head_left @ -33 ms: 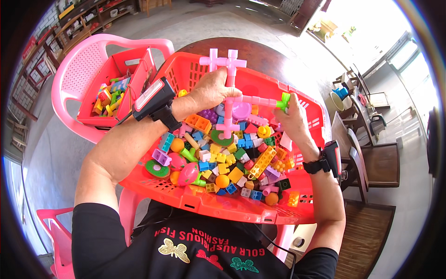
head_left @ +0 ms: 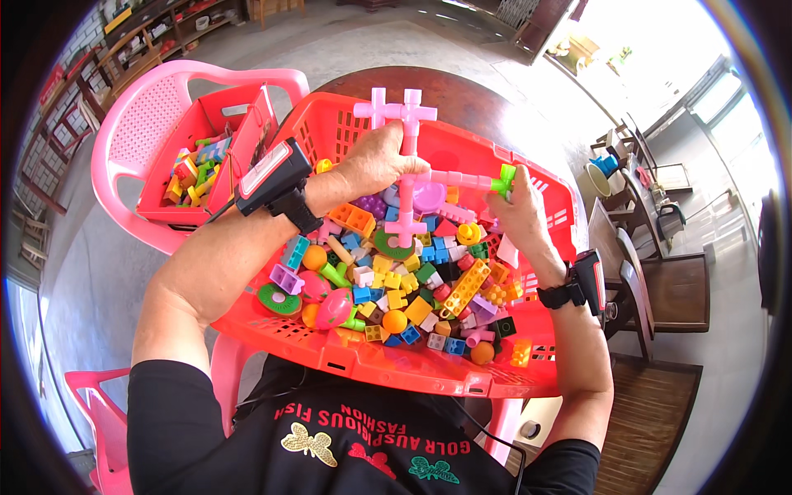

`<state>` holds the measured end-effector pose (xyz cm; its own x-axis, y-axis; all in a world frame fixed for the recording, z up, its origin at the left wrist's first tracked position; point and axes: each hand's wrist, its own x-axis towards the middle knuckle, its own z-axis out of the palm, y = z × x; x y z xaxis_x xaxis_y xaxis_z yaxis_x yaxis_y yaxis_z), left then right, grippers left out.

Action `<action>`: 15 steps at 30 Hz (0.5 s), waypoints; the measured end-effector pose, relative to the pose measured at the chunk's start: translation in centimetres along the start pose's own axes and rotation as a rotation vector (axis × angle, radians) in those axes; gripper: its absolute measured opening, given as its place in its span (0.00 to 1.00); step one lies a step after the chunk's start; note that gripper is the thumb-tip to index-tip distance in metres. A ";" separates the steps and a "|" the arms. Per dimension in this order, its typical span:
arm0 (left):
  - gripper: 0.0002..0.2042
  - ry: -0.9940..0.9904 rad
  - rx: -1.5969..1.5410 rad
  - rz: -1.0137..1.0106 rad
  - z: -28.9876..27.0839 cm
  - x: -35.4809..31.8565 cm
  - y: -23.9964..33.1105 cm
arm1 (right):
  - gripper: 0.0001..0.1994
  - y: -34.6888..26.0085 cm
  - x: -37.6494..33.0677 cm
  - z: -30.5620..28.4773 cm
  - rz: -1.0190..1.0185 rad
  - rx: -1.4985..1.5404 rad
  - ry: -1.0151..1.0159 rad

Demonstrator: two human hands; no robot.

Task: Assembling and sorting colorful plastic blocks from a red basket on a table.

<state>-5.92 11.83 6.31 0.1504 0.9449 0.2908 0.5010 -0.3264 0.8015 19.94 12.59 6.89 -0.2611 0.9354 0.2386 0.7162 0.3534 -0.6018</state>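
Observation:
My left hand (head_left: 375,161) is wrapped round the upright of a pink toy pipe structure (head_left: 407,206), built from tubes and cross-shaped connectors. One of its arms runs rightward to a bright green pipe connector (head_left: 505,179). My right hand (head_left: 521,210) grips that connector, thumb and fingers round it. The structure is raised over a red plastic basket (head_left: 330,351), which holds many loose toy pieces: a yellow-orange long block (head_left: 466,289), a green kiwi-slice toy (head_left: 279,299), pink strawberry-like toys (head_left: 334,308), orange balls (head_left: 394,321) and small coloured bricks.
A pink plastic chair (head_left: 136,128) on the left carries a red box (head_left: 177,216) of colourful blocks. Behind the basket is a dark round table (head_left: 462,97). Wooden furniture (head_left: 676,289) lines the right side, and a wooden shelf (head_left: 157,45) stands far left.

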 end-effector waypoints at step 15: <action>0.20 -0.199 -0.254 -0.023 -0.5 0.0 1.1 | 0.09 -2.0 -0.4 -3.1 0.094 0.633 -0.249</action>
<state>-5.82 11.49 7.44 0.3176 0.9303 0.1833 0.2810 -0.2770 0.9189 20.67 11.46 10.36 -0.4119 0.9108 0.0266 0.2466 0.1395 -0.9590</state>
